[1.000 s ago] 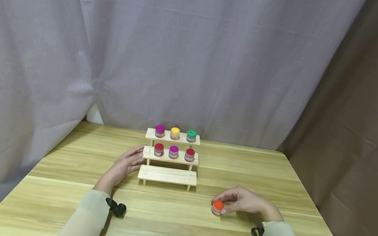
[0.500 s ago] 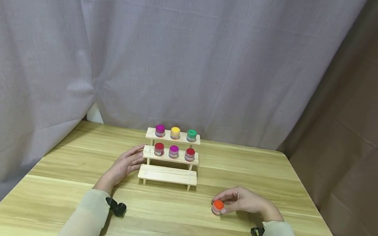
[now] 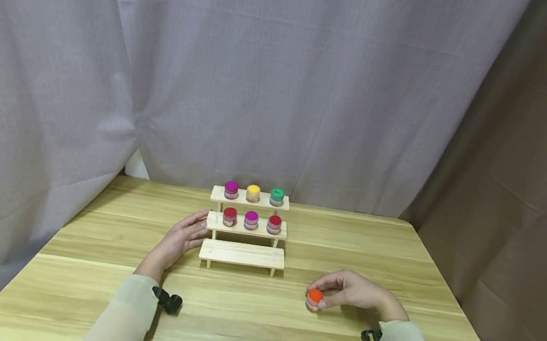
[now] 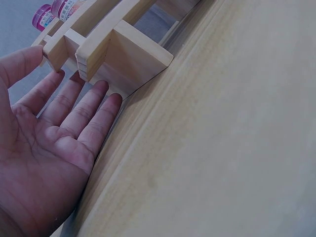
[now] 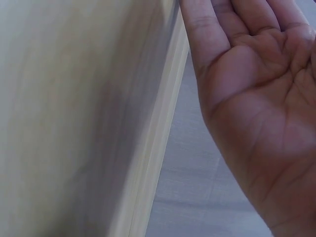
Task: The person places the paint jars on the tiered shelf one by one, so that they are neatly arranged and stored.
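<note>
A three-tier wooden stand [image 3: 243,254] is on the table in the head view. Against its left side rests my left hand [image 3: 183,239], fingers extended; the left wrist view has the fingertips at the stand's wooden end pieces [image 4: 133,59]. To the right of the stand, my right hand [image 3: 353,291] pinches a small jar with an orange lid [image 3: 314,298] between thumb and fingers, at the tabletop. In the right wrist view the palm [image 5: 261,108] shows, while the jar is out of frame.
The top tier bears a purple jar [image 3: 231,190], a yellow jar [image 3: 252,193] and a green jar [image 3: 277,197]. On the middle tier are two red jars [image 3: 229,217] with a magenta jar [image 3: 251,220] between them. Grey curtain [image 3: 284,81] hangs behind the wooden table [image 3: 244,326].
</note>
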`<state>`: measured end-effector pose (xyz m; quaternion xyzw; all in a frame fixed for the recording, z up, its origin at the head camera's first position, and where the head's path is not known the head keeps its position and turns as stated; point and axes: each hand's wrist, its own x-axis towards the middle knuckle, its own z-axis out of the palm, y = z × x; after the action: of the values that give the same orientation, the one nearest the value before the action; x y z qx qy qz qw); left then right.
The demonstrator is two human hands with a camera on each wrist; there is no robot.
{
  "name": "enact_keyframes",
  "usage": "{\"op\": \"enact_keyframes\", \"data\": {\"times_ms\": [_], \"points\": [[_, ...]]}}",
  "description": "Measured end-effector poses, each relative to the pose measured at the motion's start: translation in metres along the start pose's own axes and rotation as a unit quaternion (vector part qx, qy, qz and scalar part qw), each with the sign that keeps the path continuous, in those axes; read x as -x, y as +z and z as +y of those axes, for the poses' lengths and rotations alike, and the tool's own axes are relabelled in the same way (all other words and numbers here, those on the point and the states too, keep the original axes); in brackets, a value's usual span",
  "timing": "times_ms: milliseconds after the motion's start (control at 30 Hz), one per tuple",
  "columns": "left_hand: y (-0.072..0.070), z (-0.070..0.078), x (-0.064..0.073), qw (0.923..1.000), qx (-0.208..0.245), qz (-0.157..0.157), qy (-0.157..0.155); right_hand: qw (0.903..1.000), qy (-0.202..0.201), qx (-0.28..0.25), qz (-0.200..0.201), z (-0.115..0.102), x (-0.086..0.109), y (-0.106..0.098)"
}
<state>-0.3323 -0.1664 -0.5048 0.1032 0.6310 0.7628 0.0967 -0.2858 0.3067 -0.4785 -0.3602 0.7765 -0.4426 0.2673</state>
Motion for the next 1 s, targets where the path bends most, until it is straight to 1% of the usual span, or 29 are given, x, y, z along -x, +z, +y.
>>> {"op": "enact_keyframes", "data": {"times_ms": [133, 300, 400, 467, 533, 633, 867, 1000], "points": [[0.000, -0.001, 0.000, 1.0000, 0.003, 0.001, 0.000, 0.9999, -0.005, -0.006, 0.006, 0.000, 0.000, 0.000], [0.001, -0.003, 0.001, 0.9999, -0.003, 0.005, -0.011, 0.9998, -0.005, -0.016, 0.006, 0.000, -0.002, 0.001], [0.001, -0.002, 0.002, 0.9999, 0.000, 0.007, -0.010, 0.9998, -0.005, -0.008, 0.017, -0.003, -0.005, 0.001], [0.000, -0.002, 0.002, 0.9999, 0.002, 0.011, -0.006, 0.9995, -0.002, -0.002, 0.032, -0.006, -0.008, 0.000], [0.000, 0.000, 0.001, 0.9999, 0.003, 0.012, -0.002, 0.9987, 0.005, 0.007, 0.050, -0.008, -0.011, -0.002], [0.000, 0.001, 0.002, 0.9999, 0.000, 0.011, -0.003, 0.9978, 0.013, 0.004, 0.065, -0.011, -0.018, -0.003], [0.001, 0.002, 0.001, 1.0000, -0.003, 0.006, -0.003, 0.9961, 0.016, -0.008, 0.086, -0.019, -0.036, -0.001], [0.001, 0.001, 0.000, 1.0000, -0.001, 0.006, -0.003, 0.9958, -0.003, -0.004, 0.092, -0.026, -0.046, -0.001]]}}
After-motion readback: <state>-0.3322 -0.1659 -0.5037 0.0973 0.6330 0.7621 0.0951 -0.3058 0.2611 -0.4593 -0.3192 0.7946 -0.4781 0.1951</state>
